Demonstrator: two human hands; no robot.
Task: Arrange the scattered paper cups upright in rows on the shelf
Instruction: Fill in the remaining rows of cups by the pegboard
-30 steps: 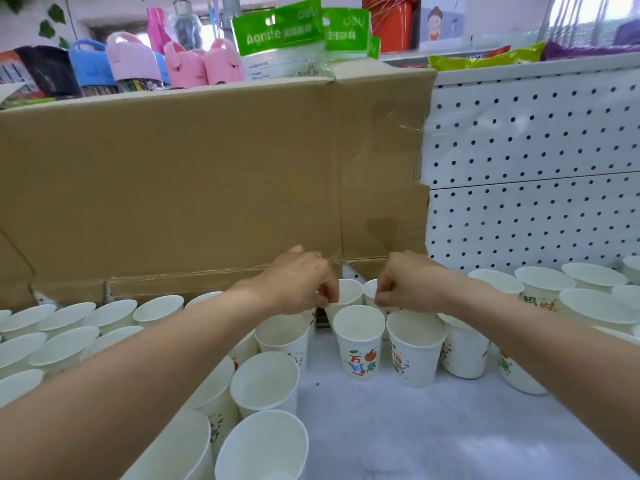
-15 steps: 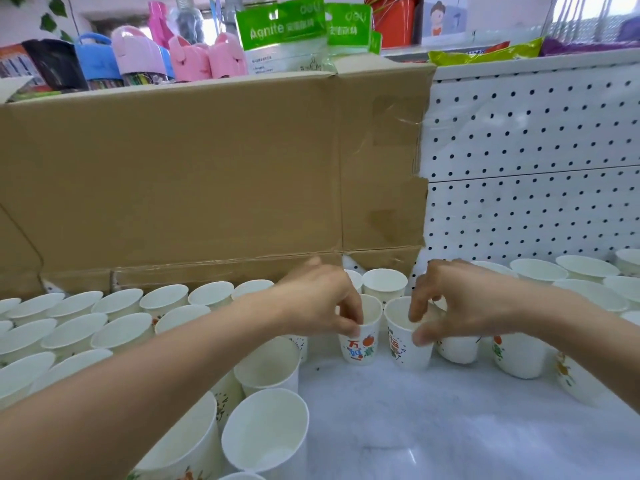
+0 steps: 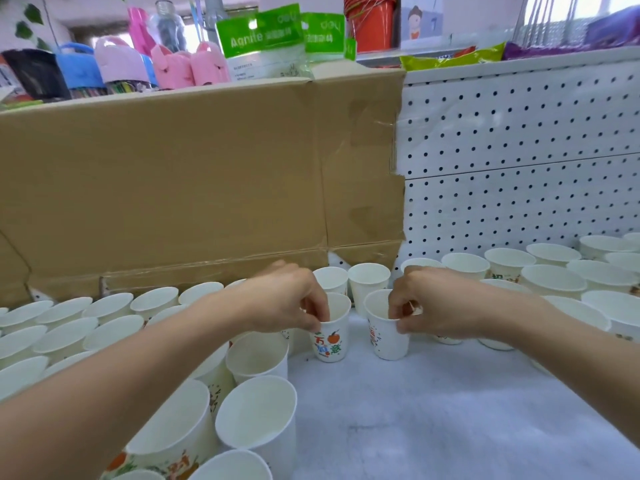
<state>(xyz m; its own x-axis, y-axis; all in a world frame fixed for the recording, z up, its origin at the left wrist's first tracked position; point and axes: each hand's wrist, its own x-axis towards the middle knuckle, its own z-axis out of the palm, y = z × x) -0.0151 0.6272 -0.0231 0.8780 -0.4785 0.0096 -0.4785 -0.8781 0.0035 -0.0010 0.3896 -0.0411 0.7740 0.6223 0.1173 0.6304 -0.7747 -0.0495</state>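
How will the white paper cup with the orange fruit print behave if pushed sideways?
Probably light: the left hand holds the white printed paper cup by a rim pinch alone. Empty and narrower at the base, it may tip easily. Thin wall likely dents.

Near cup [image 3: 173, 431] half hidden behind our left arm [image 3: 121, 368], bottom cup [image 3: 232, 465] cut off by the edge, small words on the green bag [image 3: 263, 39] too blurry
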